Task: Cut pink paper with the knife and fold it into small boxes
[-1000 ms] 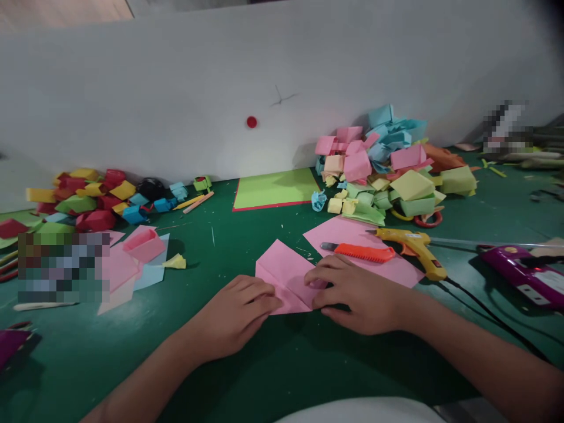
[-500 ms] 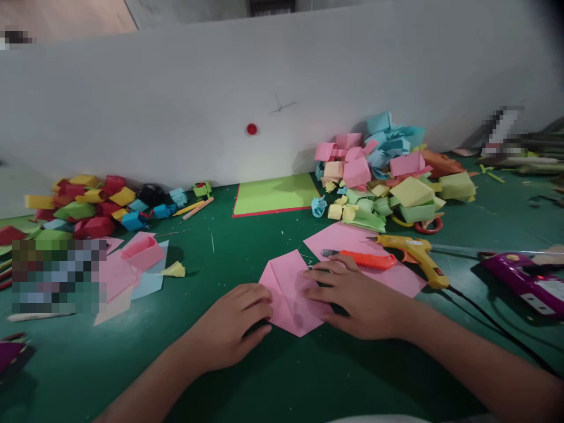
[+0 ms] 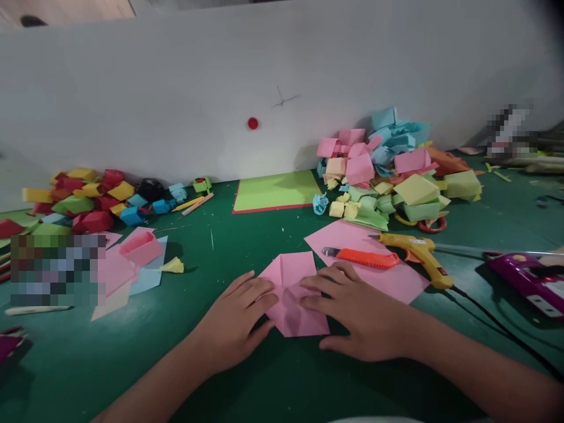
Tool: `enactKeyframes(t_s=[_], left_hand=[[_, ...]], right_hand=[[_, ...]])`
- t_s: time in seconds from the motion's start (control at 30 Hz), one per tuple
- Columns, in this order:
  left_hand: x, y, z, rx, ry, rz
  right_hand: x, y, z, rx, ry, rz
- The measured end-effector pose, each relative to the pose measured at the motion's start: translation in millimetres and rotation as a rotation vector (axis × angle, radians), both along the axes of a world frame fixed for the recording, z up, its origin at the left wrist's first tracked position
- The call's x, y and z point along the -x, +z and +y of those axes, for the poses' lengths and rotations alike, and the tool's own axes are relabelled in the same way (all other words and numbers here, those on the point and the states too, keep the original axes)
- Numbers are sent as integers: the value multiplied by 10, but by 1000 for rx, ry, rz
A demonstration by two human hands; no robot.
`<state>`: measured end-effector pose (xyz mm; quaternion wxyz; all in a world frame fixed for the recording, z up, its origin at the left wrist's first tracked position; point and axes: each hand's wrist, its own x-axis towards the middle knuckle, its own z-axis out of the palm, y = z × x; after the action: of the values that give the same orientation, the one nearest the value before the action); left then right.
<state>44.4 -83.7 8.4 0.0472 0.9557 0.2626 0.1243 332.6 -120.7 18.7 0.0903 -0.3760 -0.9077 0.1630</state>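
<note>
A creased sheet of pink paper point(image 3: 293, 270) lies partly folded on the green table in front of me. My left hand point(image 3: 247, 314) rests on its left edge, fingers stretched out. On the right part of the sheet, my right hand point(image 3: 348, 308) lies with fingers spread and thumb apart. Just beyond that hand is an orange utility knife point(image 3: 368, 258), lying on another pink sheet point(image 3: 328, 235). A yellow hot glue gun point(image 3: 418, 249) sits to the right of the knife, its nozzle over that sheet.
Folded paper pieces in several colours are heaped at the right point(image 3: 379, 164) and left point(image 3: 94, 194) along a white partition point(image 3: 176, 100). A light green sheet point(image 3: 277, 191) lies between them. A purple power strip point(image 3: 524, 282) and the glue gun's black cord point(image 3: 489, 323) are at right.
The pink paper has turned a little, and its right side now lies squarer to me. My right hand's thumb has spread away, and my left fingers are more stretched out.
</note>
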Motion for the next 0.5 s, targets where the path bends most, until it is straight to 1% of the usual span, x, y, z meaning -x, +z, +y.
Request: enactKeyframes(t_s=[0.1, 0.37, 0.5], left_hand=[[9, 2, -4, 10, 10, 8], [41, 17, 3, 71, 30, 31], [31, 30, 10, 78, 24, 29]], right_hand=[[21, 2, 6, 28, 40, 13], [78, -2, 11, -5, 37, 3], [67, 10, 19, 9, 42, 4]])
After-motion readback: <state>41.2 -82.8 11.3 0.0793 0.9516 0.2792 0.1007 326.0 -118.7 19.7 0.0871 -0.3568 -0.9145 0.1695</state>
